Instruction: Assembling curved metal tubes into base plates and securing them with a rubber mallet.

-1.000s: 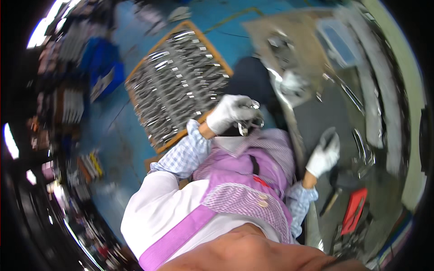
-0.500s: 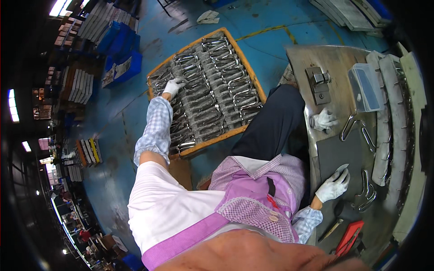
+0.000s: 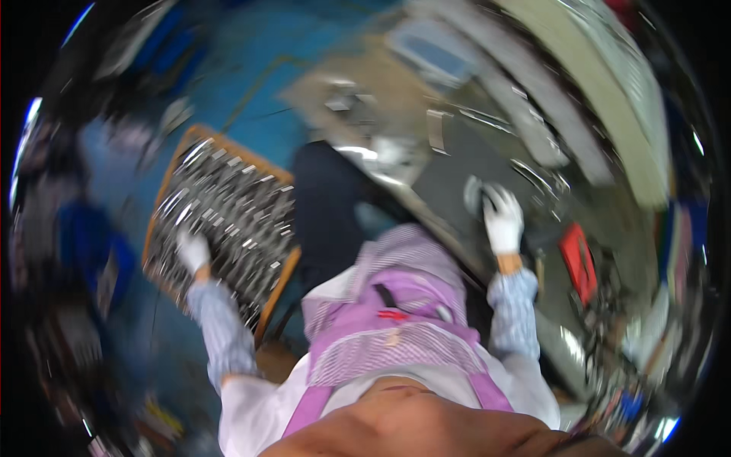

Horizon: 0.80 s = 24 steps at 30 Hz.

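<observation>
To the left, my left hand (image 3: pixel 192 250), in a white glove, is over the wooden-framed crate (image 3: pixel 245 154), among rows of shiny bent metal pieces (image 3: pixel 228 213). Motion smears its fingers, so a grip there cannot be made out. Over on the bench, my right hand (image 3: pixel 503 221), also gloved, has its fingers closed on the edge of a thin pale rounded piece (image 3: pixel 472 196) above a dark grey mat (image 3: pixel 457 164). Bent chrome pieces (image 3: pixel 542 179) lie beyond that hand, and another bent metal piece (image 3: pixel 436 131) lies at the mat's far side.
A red-handled item (image 3: pixel 580 263) lies right of my right hand. Farther along the bench are a loose white glove (image 3: pixel 392 151), a metal block fixture (image 3: pixel 350 103) and a clear plastic box (image 3: pixel 430 49). Long grey padded strips (image 3: pixel 525 91) border the bench. My dark-trousered knee (image 3: pixel 326 202) separates crate and bench.
The view has swung right and blurred, so crate and bench appear farther left. My left hand stays over the crate; my right hand still holds the pale piece over the mat.
</observation>
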{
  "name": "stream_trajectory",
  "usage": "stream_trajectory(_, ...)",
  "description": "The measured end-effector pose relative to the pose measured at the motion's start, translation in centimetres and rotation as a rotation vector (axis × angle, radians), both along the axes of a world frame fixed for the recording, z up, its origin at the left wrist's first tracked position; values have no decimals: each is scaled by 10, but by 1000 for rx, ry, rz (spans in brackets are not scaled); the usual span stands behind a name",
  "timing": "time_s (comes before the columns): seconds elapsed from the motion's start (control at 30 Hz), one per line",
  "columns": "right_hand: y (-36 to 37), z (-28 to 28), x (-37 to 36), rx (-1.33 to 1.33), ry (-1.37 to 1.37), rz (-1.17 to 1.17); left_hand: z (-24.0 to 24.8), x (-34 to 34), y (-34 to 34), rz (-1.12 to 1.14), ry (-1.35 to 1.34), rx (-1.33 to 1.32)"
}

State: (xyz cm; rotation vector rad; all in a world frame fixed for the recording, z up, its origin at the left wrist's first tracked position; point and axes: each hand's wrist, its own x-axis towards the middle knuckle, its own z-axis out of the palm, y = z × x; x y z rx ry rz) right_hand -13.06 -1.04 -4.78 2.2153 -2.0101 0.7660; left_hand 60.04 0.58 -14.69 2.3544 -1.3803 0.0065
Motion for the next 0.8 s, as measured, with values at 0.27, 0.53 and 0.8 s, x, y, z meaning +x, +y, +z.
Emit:
stream_trajectory(0.27, -23, -9, -132, 373, 521, -667, 143, -323, -58, -552, 712, -612)
stream_trajectory(0.53, 13, 10, -102, -33, -307, -518, 143, -538, -63, -1514, 145, -201)
stream_trajectory(0.8, 75, 80, -34, 405, -1161, -379, 128, -623, -57, -1626, -107, -129)
